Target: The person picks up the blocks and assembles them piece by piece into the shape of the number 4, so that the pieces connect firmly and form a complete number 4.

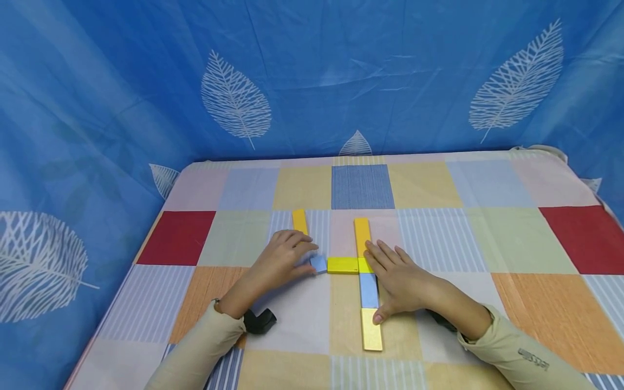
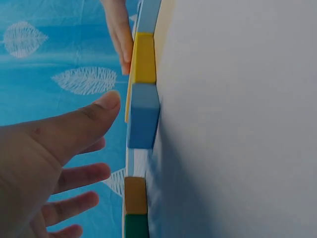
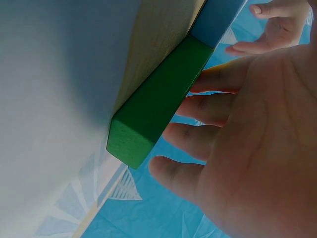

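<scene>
Several flat rectangular blocks lie on the patchwork cloth. My left hand (image 1: 283,257) is at the left of a blue block (image 1: 319,264), thumb and fingers spread apart; the left wrist view shows the thumb beside this blue block (image 2: 143,116) with nothing gripped. A yellow block (image 1: 343,265) runs from there to a column of blocks. My right hand (image 1: 402,281) lies along the column's right side, fingers extended over the small yellow block and the thumb at the pale yellow block (image 1: 372,333). Between them is another blue block (image 1: 369,291). The green-sided block (image 3: 158,101) shows beside the right fingers.
Beyond the left hand lies an orange-yellow block (image 1: 299,219), partly hidden by its fingers. Another orange-yellow block (image 1: 362,234) tops the column. A blue curtain (image 1: 312,76) with white leaf prints hangs behind the table and at its sides.
</scene>
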Available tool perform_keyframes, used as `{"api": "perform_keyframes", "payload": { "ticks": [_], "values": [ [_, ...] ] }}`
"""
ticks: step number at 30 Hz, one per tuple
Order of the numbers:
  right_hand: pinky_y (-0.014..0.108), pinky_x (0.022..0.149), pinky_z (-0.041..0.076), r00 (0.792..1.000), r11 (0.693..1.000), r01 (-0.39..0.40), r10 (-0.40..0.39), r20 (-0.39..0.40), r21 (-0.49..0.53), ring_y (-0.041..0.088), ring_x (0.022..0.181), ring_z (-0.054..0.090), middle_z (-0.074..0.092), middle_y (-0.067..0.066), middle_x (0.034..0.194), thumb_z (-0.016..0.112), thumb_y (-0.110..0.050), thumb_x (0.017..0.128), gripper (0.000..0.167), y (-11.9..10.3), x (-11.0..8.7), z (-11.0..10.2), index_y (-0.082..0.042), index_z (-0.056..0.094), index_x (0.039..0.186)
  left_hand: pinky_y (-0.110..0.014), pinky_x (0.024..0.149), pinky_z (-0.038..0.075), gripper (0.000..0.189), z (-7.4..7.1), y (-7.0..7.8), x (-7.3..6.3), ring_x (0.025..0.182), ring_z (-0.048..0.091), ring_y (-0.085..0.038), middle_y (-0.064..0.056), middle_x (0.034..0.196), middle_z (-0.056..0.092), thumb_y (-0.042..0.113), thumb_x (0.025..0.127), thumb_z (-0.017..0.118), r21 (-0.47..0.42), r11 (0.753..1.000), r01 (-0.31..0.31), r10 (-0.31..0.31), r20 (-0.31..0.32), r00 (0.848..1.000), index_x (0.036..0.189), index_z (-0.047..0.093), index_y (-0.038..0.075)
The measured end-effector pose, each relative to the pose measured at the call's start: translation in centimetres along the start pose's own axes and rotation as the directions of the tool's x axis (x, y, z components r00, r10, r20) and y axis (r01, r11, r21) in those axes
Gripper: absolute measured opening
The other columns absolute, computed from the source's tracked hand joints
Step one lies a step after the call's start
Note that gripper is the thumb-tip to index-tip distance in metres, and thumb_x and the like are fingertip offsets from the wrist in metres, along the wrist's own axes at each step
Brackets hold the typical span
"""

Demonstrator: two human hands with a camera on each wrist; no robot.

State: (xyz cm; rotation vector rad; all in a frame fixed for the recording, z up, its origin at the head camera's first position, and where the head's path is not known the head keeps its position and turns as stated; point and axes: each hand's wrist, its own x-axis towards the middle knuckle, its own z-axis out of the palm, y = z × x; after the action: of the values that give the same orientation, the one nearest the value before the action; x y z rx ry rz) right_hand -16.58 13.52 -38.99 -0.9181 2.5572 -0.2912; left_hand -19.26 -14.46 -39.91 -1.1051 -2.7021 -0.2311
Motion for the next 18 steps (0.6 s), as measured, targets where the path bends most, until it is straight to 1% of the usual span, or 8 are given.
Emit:
{"api": "perform_keyframes", "payload": {
  "ticks": [3, 5, 8, 11, 13, 18],
  "values": [
    [0.06, 0.106, 0.01, 1.0, 1.0, 0.003, -0.003, -0.001, 0.004, 0.041, 0.139, 0.004, 0.005, 0.021, 0.152, 0.063, -0.073, 0.055, 0.127, 0.0, 0.0, 0.1, 0.005, 0.015, 0.143, -0.047, 0.101, 0.035, 0.051, -0.1, -0.2, -0.2, 0.12, 0.048, -0.029, -0.008, 0.126, 0.056, 0.042, 0.075, 0.071, -0.003, 0.999, 0.05, -0.05, 0.044, 0.998, 0.117, 0.061, 0.013],
    [0.06, 0.106, 0.01, 1.0, 1.0, 0.006, -0.006, -0.001, 0.006, 0.041, 0.139, 0.004, 0.005, 0.021, 0.152, 0.063, -0.073, 0.055, 0.127, 0.0, 0.0, 0.1, 0.005, 0.015, 0.143, -0.051, 0.103, 0.032, 0.056, 0.0, -0.2, -0.3, 0.125, 0.043, -0.032, -0.009, 0.132, 0.051, 0.043, 0.076, 0.069, -0.004, 0.996, 0.086, -0.085, 0.082, 0.993, 0.122, 0.058, 0.013],
    [0.06, 0.107, 0.01, 1.0, 1.0, 0.01, -0.01, 0.0, 0.006, 0.041, 0.139, 0.004, 0.005, 0.021, 0.152, 0.062, -0.074, 0.056, 0.127, 0.0, 0.1, 0.1, 0.005, 0.015, 0.143, -0.053, 0.105, 0.028, 0.06, 0.1, -0.4, -0.5, 0.13, 0.037, -0.034, -0.01, 0.138, 0.045, 0.044, 0.077, 0.067, -0.011, 0.99, 0.137, -0.135, 0.135, 0.982, 0.127, 0.054, 0.013],
    [0.06, 0.107, 0.01, 1.0, 1.0, 0.013, -0.013, 0.002, 0.003, 0.041, 0.139, 0.004, 0.004, 0.02, 0.152, 0.062, -0.074, 0.056, 0.127, 0.0, 0.1, 0.2, 0.004, 0.015, 0.143, -0.053, 0.106, 0.025, 0.063, 0.1, -0.6, -0.8, 0.131, 0.035, -0.035, -0.011, 0.14, 0.043, 0.046, 0.078, 0.065, -0.011, 0.986, 0.168, -0.163, 0.172, 0.972, 0.129, 0.052, 0.012],
    [0.06, 0.107, 0.009, 1.0, 1.0, 0.014, -0.014, 0.006, 0.004, 0.041, 0.139, 0.003, 0.004, 0.02, 0.152, 0.062, -0.073, 0.056, 0.126, 0.0, 0.1, 0.2, 0.004, 0.015, 0.143, -0.053, 0.106, 0.025, 0.063, 0.0, -0.7, -1.1, 0.131, 0.035, -0.035, -0.011, 0.14, 0.042, 0.047, 0.079, 0.065, -0.013, 0.982, 0.186, -0.18, 0.185, 0.966, 0.129, 0.052, 0.012],
    [0.059, 0.107, 0.008, 1.0, 1.0, 0.0, 0.0, 0.012, 0.018, 0.04, 0.139, 0.001, 0.003, 0.019, 0.153, 0.066, -0.07, 0.057, 0.125, 0.0, 0.1, 0.1, 0.004, 0.015, 0.144, -0.053, 0.105, 0.027, 0.064, -0.6, -1.3, -2.0, 0.128, 0.04, -0.035, -0.014, 0.138, 0.044, 0.045, 0.077, 0.067, -0.002, 0.969, 0.248, -0.244, 0.177, 0.954, 0.128, 0.052, 0.009]
  ]
}}
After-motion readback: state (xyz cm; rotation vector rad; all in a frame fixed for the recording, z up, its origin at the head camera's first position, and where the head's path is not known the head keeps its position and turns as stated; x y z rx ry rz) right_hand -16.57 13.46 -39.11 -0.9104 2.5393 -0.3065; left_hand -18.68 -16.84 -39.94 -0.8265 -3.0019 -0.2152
